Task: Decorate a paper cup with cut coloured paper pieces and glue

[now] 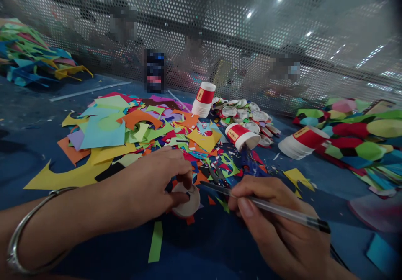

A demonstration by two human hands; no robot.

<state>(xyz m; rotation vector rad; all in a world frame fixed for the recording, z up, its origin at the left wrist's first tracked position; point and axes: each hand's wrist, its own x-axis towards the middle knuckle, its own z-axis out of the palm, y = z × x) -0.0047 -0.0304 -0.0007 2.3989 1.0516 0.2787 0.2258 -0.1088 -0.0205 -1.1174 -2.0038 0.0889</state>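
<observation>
Near the front of the blue table, my left hand [163,183] reaches over a small round white disc [188,204], thumb and fingers bent down onto it and pinched around its inner part. What the fingertips pinch there is too small to name. A clear pen [273,208] with a black cap end lies in my right hand [273,221], gripped between thumb and fingers, its dark tip pointing left toward the disc. A green paper strip [155,241] lies in front of the disc.
Coloured paper scraps [103,129] spread behind my hands. Beyond them stand stacked paper cups [204,100], a tipped cup [241,137], another cup stack [303,142] and a pile of round discs [241,112]. Scissors [248,163] lie among scraps. Perforated metal screen [232,41] behind.
</observation>
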